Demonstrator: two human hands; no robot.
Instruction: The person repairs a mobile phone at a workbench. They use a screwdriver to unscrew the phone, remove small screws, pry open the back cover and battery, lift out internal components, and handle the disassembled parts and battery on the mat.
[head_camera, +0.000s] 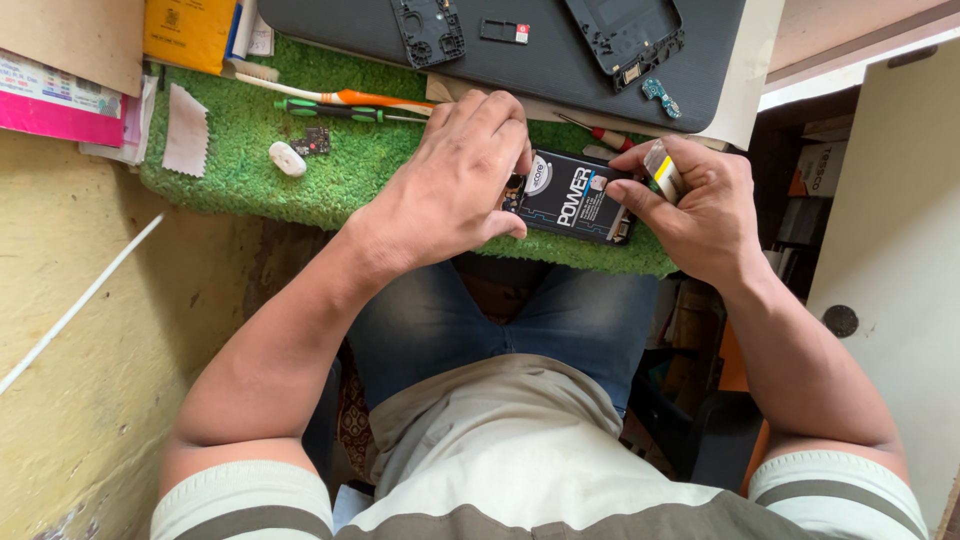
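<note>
An opened phone (574, 197) with a black battery showing lies on a green turf mat (240, 160) at the table's near edge. My left hand (452, 180) covers the phone's left end, fingers curled over it and thumb under its lower edge. My right hand (695, 205) sits at the phone's right end and pinches a small clear-handled tool with a yellow band (662, 170), its tip hidden at the phone's right end.
A dark grey mat (540, 70) at the back carries two black phone frames (428, 30), a small card tray and a tiny circuit part (660, 96). Screwdrivers (340, 106), a toothbrush, a white cloth (186, 130) and a white pebble-like piece (287, 158) lie on the turf. Papers are at the left.
</note>
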